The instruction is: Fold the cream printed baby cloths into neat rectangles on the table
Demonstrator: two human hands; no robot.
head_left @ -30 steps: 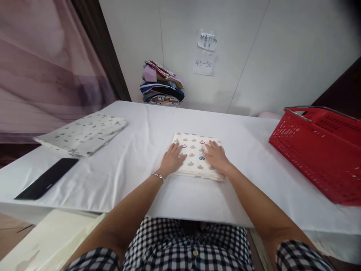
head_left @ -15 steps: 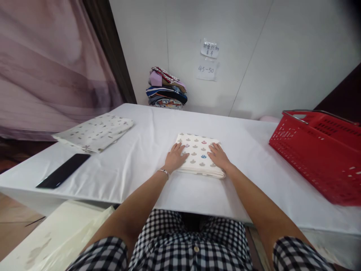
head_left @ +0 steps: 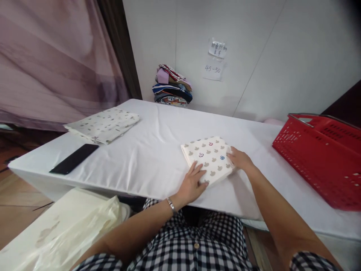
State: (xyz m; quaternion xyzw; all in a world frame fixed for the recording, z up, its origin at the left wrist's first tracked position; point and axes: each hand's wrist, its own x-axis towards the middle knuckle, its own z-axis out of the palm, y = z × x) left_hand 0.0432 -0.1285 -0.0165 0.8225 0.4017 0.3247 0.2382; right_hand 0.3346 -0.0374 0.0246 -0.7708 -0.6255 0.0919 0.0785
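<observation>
A folded cream cloth with small printed shapes lies turned at an angle on the white tablecloth. My left hand rests flat on its near corner, fingers spread. At the cloth's right edge my right hand grips or presses the side, with its fingertips at the fold. Both forearms reach in from a checked shirt at the bottom.
A red plastic basket stands at the right. A second folded patterned cloth and a black phone lie at the left. A pile of coloured fabrics sits against the back wall. A pale plastic bag is below the table.
The folded cloth has been rotated and pulled nearer the table's front edge. My left hand slid to its near corner, my right hand to its right side. The view shifted left.
</observation>
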